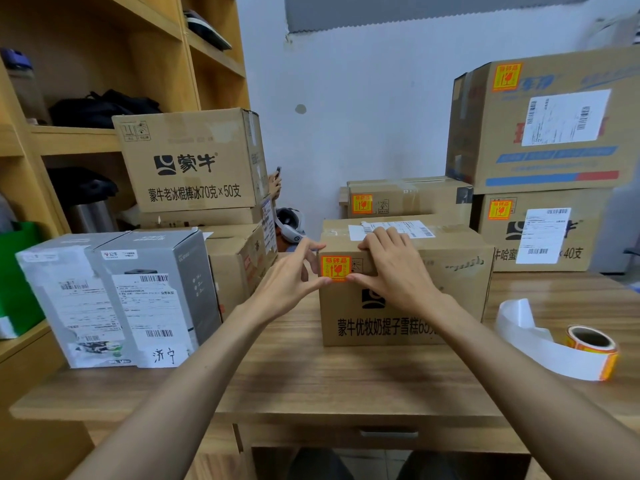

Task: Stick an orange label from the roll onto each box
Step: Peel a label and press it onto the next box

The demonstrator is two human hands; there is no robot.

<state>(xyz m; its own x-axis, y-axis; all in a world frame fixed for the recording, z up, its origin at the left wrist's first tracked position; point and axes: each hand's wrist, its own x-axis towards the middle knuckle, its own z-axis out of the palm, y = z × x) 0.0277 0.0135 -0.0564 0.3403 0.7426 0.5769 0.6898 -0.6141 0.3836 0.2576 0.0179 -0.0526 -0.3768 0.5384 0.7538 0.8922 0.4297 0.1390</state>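
Item: cardboard box (405, 306) on the wooden desk (311, 375), front face toward us. We note its lower printed line cut off behind the right forearm. The shipping slip on top is partly covered by the right hand (394, 268), and we cannot read its small print.

Orange label (335, 268): flat on the front's upper left corner.

Left hand (291, 275): fingers straight along the box's left edge, thumb tip touching the label's lower left corner, gripping nothing.

Right hand: fingers bent over the top edge just right of the label, thumb tip pressing its lower right corner.

Label roll (588, 341): well apart at the desk's right, white backing strip trailing.
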